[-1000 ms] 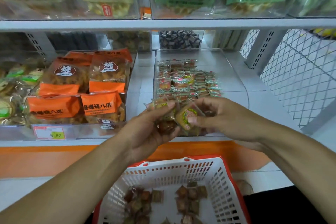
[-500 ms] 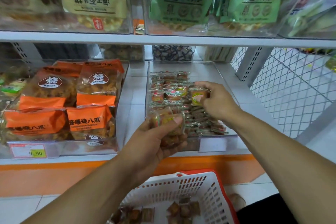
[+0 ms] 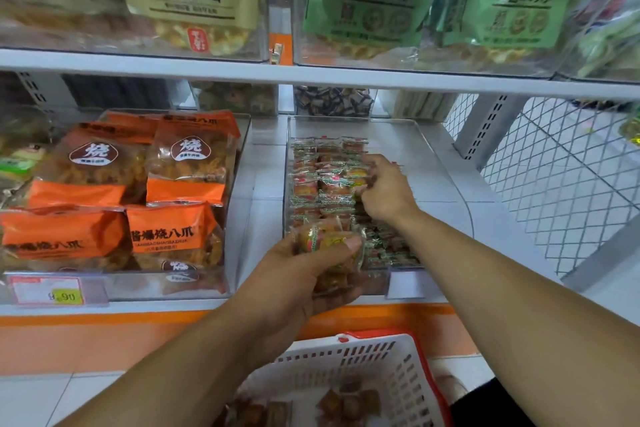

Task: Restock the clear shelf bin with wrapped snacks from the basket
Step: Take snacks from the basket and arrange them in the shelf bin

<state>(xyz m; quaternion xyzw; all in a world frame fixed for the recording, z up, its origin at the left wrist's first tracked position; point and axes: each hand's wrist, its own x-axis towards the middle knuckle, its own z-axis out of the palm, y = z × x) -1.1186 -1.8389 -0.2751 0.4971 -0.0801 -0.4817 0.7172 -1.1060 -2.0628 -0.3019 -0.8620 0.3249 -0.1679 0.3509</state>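
Clear plastic shelf bin approx half full: small green-edged wrapped snacks in rows along its left wall, right side bare w/ room. Right hand pinches one snack over mid rows; left hand grips a bunch at front edge. More left in white slotted basket w/ red rim.

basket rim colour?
Red rim on the white plastic lattice basket, best seen in the head view.

Orange bags, green-edged wrapped snacks, and a white, red-rimmed basket.
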